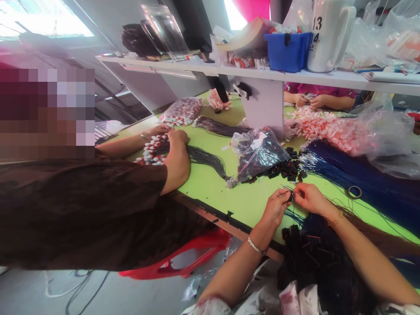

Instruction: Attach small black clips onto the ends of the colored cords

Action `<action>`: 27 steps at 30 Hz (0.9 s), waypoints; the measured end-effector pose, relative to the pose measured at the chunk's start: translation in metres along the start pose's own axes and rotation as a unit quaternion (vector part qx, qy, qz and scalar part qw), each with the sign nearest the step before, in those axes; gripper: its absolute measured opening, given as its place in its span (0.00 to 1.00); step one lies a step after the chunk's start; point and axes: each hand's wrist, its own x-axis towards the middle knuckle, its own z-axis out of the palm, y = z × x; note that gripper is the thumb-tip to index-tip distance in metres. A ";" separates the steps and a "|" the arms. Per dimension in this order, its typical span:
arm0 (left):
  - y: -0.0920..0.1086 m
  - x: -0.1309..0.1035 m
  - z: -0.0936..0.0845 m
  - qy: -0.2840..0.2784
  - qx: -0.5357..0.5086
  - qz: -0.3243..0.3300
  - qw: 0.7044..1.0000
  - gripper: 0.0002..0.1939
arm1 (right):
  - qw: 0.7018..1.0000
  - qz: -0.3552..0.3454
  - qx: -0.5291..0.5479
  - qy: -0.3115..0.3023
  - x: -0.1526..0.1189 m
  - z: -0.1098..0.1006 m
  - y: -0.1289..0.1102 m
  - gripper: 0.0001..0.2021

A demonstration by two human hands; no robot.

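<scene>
The left hand (276, 205) and the right hand (308, 197) meet near the desk's (210, 186) near edge, fingertips pinched together on a small black clip (291, 196) and the thin blue cord threaded at it; both hands are closed on that piece, which sits between them, just above the green surface. Beneath the wrists, at the near edge, lies a dark heap of finished black clips on cords (315, 253), touching the right forearm. Just beyond the hands, toward the desk's middle, loose black clips (287, 168) are scattered beside a clear plastic bag (257, 151) that holds more of the same dark pieces, its mouth open toward them. To the right of the clips a thick bundle of blue cords (354, 175) runs toward the right edge, with a small ring (355, 191) lying on it. Farther back, a large clear bag (361, 129) holds red-and-white tags. A co-worker in a dark sleeve leans over the left edge, a hand (177, 140) pressed on a bundle of black cords (206, 157). On the shelf above stand a blue bin (287, 52) filled with small packets and a white jug (328, 35).
</scene>
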 end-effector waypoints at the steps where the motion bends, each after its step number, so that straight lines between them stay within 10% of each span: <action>1: 0.000 -0.001 0.000 0.002 0.006 0.003 1.000 0.17 | 1.000 0.008 0.000 0.001 0.000 0.001 0.000 0.05; 10: -0.002 0.000 0.000 0.015 0.032 0.014 0.999 0.18 | 0.998 0.034 0.046 -0.039 -0.001 -0.006 0.001 0.06; 14: 0.006 -0.024 0.015 0.011 0.132 0.131 0.982 0.14 | 0.990 0.059 0.128 -0.028 0.004 -0.021 0.014 0.12; 17: 0.010 -0.061 0.037 -0.125 0.301 0.265 0.907 0.11 | 0.989 0.066 0.123 -0.045 0.011 -0.024 0.014 0.13; 20: 0.001 -0.095 0.056 -0.391 0.438 0.297 0.753 0.18 | 0.983 0.043 0.063 -0.168 0.017 -0.015 0.000 0.09; 22: -0.010 -0.108 0.062 -0.475 0.467 0.312 0.677 0.27 | 0.975 0.033 0.001 -0.219 0.020 -0.004 -0.013 0.07; 27: -0.006 -0.112 0.055 -0.471 0.431 0.334 0.693 0.22 | 0.981 0.031 -0.105 -0.158 0.012 0.028 -0.026 0.05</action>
